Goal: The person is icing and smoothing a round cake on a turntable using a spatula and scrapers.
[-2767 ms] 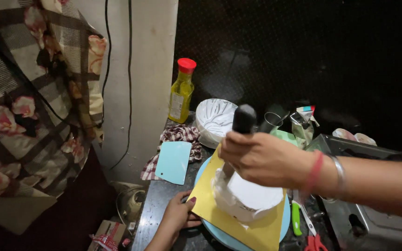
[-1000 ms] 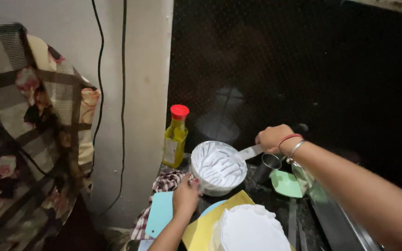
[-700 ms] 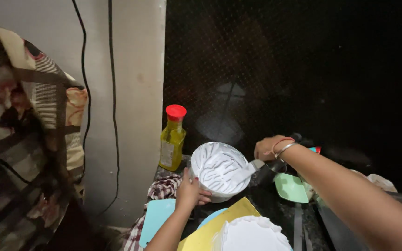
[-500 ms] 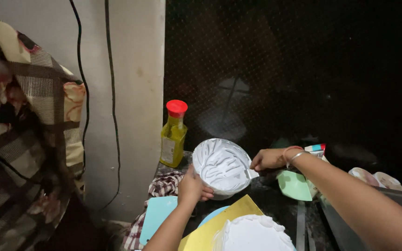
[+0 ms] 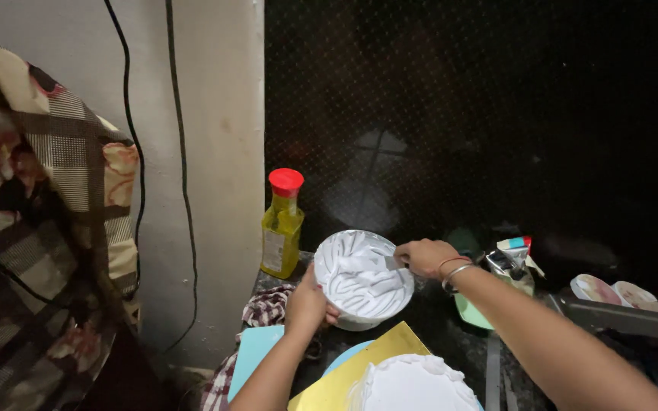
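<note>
My left hand (image 5: pixel 308 303) grips the near left rim of a white bowl (image 5: pixel 362 277) that is smeared inside with white cream and tilted towards me. My right hand (image 5: pixel 423 257) is at the bowl's right rim, shut on a metal spatula (image 5: pixel 394 262) whose blade reaches into the cream. Below the bowl, at the frame's bottom edge, a white frosted cake (image 5: pixel 413 387) sits on a yellow board (image 5: pixel 342 383).
A yellow bottle with a red cap (image 5: pixel 282 224) stands left of the bowl against the wall. A checked cloth (image 5: pixel 266 308) and a light blue sheet (image 5: pixel 251 359) lie near left. Small containers (image 5: pixel 515 262) and dishes (image 5: pixel 612 291) crowd the dark counter at right.
The bowl was lifted from the counter and tilted towards me. My left hand moved up from the board to the bowl's rim. My right hand slid the spatula into the cream.
</note>
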